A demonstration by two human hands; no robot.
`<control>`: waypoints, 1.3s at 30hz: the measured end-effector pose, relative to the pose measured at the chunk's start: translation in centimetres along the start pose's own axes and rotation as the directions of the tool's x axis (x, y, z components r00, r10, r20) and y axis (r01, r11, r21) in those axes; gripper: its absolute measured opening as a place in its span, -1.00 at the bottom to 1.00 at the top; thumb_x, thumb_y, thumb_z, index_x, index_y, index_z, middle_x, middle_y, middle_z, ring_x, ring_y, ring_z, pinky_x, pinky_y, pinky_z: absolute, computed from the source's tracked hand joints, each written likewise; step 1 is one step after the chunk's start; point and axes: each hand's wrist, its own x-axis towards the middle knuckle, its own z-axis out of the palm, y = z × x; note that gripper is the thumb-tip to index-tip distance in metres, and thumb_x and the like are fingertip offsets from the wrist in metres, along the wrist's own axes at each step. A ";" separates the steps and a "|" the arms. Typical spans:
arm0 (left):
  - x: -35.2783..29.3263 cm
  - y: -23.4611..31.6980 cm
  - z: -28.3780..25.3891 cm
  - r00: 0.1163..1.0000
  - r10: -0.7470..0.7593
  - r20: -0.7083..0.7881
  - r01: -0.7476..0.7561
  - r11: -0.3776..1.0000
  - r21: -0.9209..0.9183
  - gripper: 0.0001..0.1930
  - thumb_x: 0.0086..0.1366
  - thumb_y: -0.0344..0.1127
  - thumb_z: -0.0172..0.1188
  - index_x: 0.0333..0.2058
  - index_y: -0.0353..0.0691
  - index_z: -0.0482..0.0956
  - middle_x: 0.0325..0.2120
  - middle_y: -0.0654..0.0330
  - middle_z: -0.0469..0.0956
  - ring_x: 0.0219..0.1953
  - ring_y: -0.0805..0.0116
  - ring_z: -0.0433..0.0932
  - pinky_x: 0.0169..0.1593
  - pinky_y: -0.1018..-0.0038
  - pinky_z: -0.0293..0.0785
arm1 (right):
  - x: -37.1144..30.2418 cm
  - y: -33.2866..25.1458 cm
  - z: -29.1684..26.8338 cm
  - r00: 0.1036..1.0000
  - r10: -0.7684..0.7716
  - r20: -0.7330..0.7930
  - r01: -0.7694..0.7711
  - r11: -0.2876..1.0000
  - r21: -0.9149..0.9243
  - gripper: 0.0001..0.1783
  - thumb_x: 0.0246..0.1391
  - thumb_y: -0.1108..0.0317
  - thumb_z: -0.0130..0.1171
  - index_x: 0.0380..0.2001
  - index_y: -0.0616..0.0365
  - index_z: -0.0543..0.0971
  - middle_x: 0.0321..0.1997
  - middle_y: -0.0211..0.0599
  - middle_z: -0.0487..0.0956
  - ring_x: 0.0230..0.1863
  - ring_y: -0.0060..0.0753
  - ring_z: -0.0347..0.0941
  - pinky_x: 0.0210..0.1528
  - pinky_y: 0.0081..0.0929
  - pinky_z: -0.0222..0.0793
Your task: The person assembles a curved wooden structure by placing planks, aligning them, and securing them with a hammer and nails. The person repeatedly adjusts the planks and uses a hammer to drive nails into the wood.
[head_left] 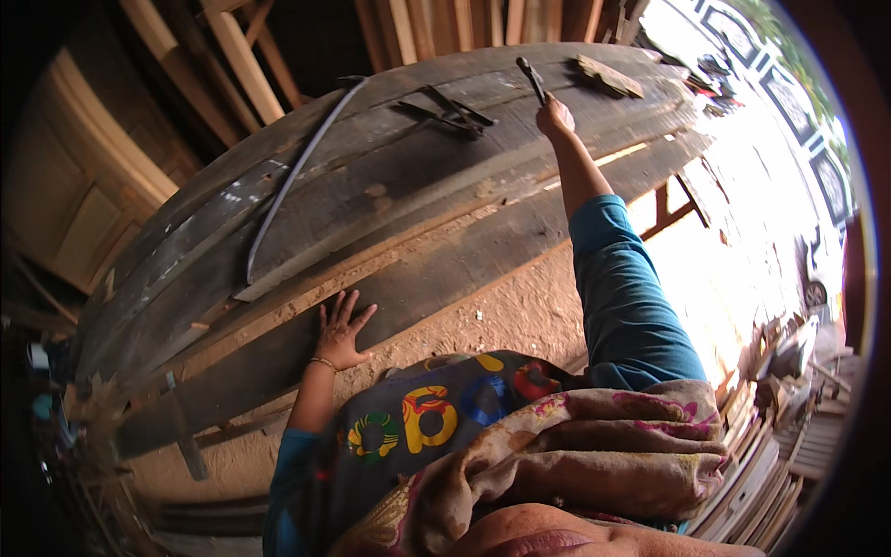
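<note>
Right-hand grip: A worker's right hand reaches across a plank bench, fingers wrapped around a dark hand tool; its exact kind is hard to tell.
Tool's place: Over the bench's far half, toward its right end; whether it touches the boards cannot be told.
Left palm: The left hand, fingers spread and pinching nothing, rests on the near plank along the bench's close side.
Dark pincers: Long-handled pincers lie on the bench, left of the tool.
Curved bar: A slim bar lies across the bench's left half.
Wood piece: A rough offcut sits near the bench's far right end.
Work so far: The tool appears only just taken up or about to be laid down; pincers and bar lie unheld, and an open gap runs beside the near plank. What remains cannot be judged.
Surroundings: Timber leans beyond the bench; stacked boards lie off its near right.
</note>
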 end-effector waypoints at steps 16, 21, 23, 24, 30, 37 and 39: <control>6.4 -8.7 -10.9 0.651 -0.214 -0.729 0.173 0.976 -0.133 -0.43 0.15 -0.03 0.24 0.05 -0.25 0.41 0.04 -0.16 0.34 0.06 -0.14 0.37 0.12 0.08 0.31 | -44.8 10.4 8.0 0.820 -0.565 0.091 0.534 0.812 0.235 -0.63 -0.07 0.41 0.25 -0.12 -0.09 0.59 -0.01 -0.24 0.46 0.09 -0.04 0.33 0.09 -0.15 0.33; 10.7 -20.7 -9.7 0.750 -0.454 -0.481 0.462 0.880 -0.109 -0.52 0.20 -0.11 0.21 0.01 -0.30 0.45 -0.12 -0.11 0.49 0.03 -0.07 0.41 0.08 0.14 0.35 | -47.8 18.4 0.9 0.987 -0.044 0.157 0.058 0.995 -0.085 -0.72 0.00 0.33 0.24 -0.15 -0.01 0.61 -0.10 -0.19 0.53 -0.01 -0.08 0.40 0.09 -0.23 0.33; 11.6 -19.2 -10.9 0.777 -0.405 -0.482 0.401 0.909 -0.116 -0.58 0.21 -0.19 0.22 -0.04 -0.32 0.47 -0.13 -0.11 0.51 0.01 -0.05 0.43 0.06 0.16 0.37 | -50.2 19.9 -1.4 0.989 0.076 -0.124 -0.096 0.982 -0.163 -0.71 0.00 0.33 0.23 -0.15 0.06 0.60 -0.11 -0.15 0.54 -0.03 -0.03 0.42 0.07 -0.23 0.35; 11.9 -18.5 -11.0 0.771 -0.393 -0.500 0.393 0.913 -0.111 -0.61 0.21 -0.21 0.22 -0.06 -0.32 0.48 -0.12 -0.11 0.51 0.00 -0.05 0.44 0.05 0.16 0.38 | -51.4 20.3 -2.0 0.963 0.185 -0.198 -0.210 0.971 -0.115 -0.73 0.02 0.34 0.20 -0.16 0.10 0.60 -0.13 -0.13 0.54 -0.02 -0.03 0.42 0.06 -0.25 0.35; 13.8 -19.4 -11.4 0.828 -0.336 -0.448 0.316 0.941 -0.121 -0.65 0.25 -0.26 0.18 -0.08 -0.38 0.44 -0.15 -0.22 0.51 -0.05 -0.17 0.48 0.02 0.13 0.39 | -58.9 21.0 1.0 0.892 0.414 -0.179 -0.407 0.910 0.077 -0.74 0.01 0.35 0.21 -0.20 0.14 0.61 -0.20 -0.06 0.55 -0.11 0.01 0.49 -0.03 -0.21 0.40; 12.5 -19.9 -9.5 0.926 -0.212 -0.314 0.118 0.949 -0.292 -0.62 0.29 -0.30 0.13 -0.01 -0.40 0.33 -0.28 -0.05 0.51 -0.29 0.05 0.56 -0.25 0.26 0.49 | -51.5 21.5 1.4 0.974 0.226 -0.002 -0.225 0.970 0.089 -0.72 0.01 0.32 0.23 -0.16 0.09 0.61 -0.22 -0.10 0.54 -0.13 -0.03 0.51 -0.06 -0.20 0.42; 11.6 -15.0 -12.3 0.958 -0.285 0.033 0.218 0.647 -0.731 -0.63 0.30 -0.30 0.12 0.02 -0.32 0.33 -0.42 0.13 0.48 -0.52 0.30 0.54 -0.49 0.39 0.48 | -47.6 22.3 1.0 0.986 0.167 0.026 -0.168 0.985 0.034 -0.70 0.05 0.28 0.20 -0.12 0.06 0.59 -0.19 -0.10 0.54 -0.14 -0.04 0.51 -0.07 -0.21 0.42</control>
